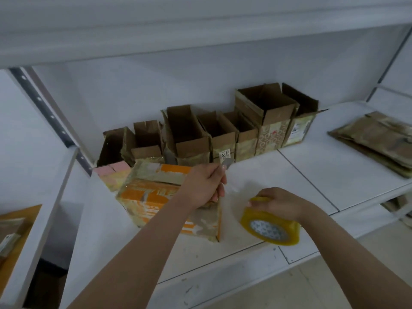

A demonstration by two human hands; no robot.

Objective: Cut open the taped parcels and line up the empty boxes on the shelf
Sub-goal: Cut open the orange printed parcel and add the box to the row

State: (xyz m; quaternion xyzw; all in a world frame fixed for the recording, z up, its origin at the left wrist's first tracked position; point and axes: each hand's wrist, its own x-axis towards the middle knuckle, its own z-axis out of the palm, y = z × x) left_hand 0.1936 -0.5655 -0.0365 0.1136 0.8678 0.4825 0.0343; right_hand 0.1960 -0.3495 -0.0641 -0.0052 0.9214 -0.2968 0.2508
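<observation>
Head view: orange taped parcel (169, 199) is being gripped at its top edge by left hand (204, 186), blade (227, 162) apparently pinched. Tape roll (270, 226) is being clasped by right hand (282, 205) on shelf (312, 175). Blade should be kept shallow, run along seam. Opened boxes (207, 132) are being lined behind.

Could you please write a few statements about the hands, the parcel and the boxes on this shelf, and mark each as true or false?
1. The left hand rests on the orange parcel. True.
2. The right hand holds scissors. False: it grips a roll of tape.
3. Open boxes stand in a row at the back of the shelf. True.
4. The flattened packaging lies left of the row. False: it lies to the right.
</observation>
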